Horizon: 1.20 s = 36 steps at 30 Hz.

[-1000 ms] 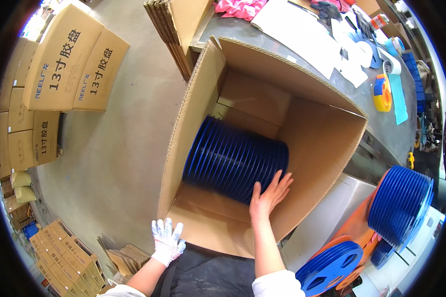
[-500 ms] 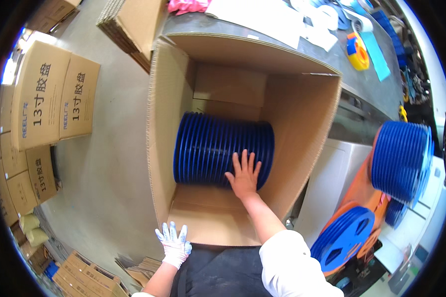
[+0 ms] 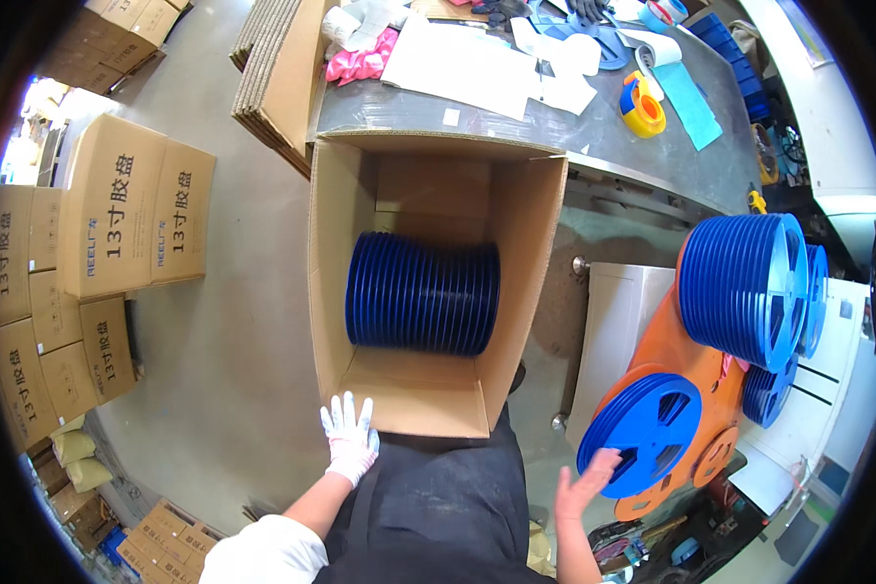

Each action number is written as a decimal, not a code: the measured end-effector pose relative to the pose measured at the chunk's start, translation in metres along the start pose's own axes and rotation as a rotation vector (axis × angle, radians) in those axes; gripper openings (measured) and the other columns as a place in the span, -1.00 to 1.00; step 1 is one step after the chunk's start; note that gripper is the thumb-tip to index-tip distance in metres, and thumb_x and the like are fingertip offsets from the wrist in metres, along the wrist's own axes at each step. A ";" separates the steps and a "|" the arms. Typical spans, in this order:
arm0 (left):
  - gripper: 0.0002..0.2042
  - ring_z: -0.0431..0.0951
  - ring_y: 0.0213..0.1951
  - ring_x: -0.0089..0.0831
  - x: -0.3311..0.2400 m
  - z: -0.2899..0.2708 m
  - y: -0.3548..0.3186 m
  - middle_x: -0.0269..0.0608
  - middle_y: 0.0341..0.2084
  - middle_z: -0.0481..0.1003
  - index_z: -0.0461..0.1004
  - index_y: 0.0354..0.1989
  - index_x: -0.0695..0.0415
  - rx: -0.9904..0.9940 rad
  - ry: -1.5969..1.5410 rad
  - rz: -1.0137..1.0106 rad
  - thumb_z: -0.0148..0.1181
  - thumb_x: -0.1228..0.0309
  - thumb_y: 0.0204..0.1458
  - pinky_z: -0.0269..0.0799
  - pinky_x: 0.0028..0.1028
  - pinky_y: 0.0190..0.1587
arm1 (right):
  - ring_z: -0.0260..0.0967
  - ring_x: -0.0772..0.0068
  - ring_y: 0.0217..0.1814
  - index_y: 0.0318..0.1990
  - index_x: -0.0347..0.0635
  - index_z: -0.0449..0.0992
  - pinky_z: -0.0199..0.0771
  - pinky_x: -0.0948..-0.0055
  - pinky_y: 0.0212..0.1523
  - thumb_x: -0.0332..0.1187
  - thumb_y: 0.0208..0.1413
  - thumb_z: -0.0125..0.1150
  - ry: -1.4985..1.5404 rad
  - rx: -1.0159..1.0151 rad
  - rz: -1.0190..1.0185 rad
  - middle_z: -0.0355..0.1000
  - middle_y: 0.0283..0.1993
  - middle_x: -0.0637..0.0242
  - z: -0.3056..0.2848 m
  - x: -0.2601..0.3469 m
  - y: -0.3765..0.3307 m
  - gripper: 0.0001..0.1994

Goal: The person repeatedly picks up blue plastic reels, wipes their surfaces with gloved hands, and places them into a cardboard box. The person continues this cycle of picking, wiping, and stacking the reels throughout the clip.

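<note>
- hands are well apart, l hand [image 3: 348, 436] gloved, fingers spread on the near left edge of the cardboard box [image 3: 414, 411], not closed on anything
- r hand [image 3: 586, 484] is bare, fingers spread too, right by the front reel stack [image 3: 667, 414]; can't tell if it's touching tbh
- that stack's just ahead + right of the r hand: bright blue, thin round discs, big cutouts in the face, sitting on an orange stand [image 3: 658, 341]
- bigger blue stack [image 3: 722, 292] further ahead of the r hand, lots of ribbed rims, kinda shiny
- boxed reels [image 3: 423, 294] are ahead + right of the l hand, darker blue, lying sideways w/ rims lined up, pretty glossy imo
</note>
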<state>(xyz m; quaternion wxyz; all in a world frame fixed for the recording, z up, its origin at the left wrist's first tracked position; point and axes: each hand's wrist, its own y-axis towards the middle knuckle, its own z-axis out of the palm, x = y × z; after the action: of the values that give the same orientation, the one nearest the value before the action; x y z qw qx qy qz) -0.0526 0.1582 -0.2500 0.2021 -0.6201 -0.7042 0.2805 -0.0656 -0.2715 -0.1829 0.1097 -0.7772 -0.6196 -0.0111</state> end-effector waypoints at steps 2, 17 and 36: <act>-0.32 -0.15 0.46 0.24 -0.005 -0.015 -0.005 0.18 0.44 -0.02 0.13 0.44 -0.02 -0.061 0.042 0.018 0.05 0.16 0.09 -0.42 0.19 0.43 | -0.44 -0.23 0.61 0.48 -0.35 -0.13 -0.48 -0.03 0.54 -0.30 0.04 0.32 0.188 -0.121 0.311 -0.25 0.56 -0.19 0.000 -0.036 -0.006 -0.07; -0.19 -0.16 0.46 0.24 -0.037 -0.072 -0.010 0.24 0.45 -0.11 0.06 0.45 0.08 -0.021 0.190 0.077 0.22 0.26 -0.03 -0.27 0.06 0.44 | 0.38 0.01 0.22 0.19 -0.24 0.38 0.40 0.15 0.24 -0.01 -0.28 0.58 0.240 0.585 0.454 0.36 0.23 0.00 0.035 -0.116 0.039 -0.15; -0.31 0.02 0.43 0.10 -0.001 -0.117 -0.007 0.12 0.44 0.00 0.22 0.37 -0.05 -0.275 -0.470 -0.116 0.13 0.09 0.00 0.01 -0.06 0.42 | 0.52 -0.02 -0.22 -0.07 -0.35 0.47 0.61 -0.10 -0.07 -0.42 0.05 0.10 1.782 0.230 0.480 0.48 -0.26 0.00 -0.223 0.016 0.115 -0.71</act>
<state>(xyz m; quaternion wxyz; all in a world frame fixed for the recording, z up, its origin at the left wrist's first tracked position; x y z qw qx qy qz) 0.0165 0.1737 -0.1560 -0.0373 -0.5182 -0.7976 0.3064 0.0757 -0.3207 0.0189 0.6207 -0.5734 -0.1264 -0.5195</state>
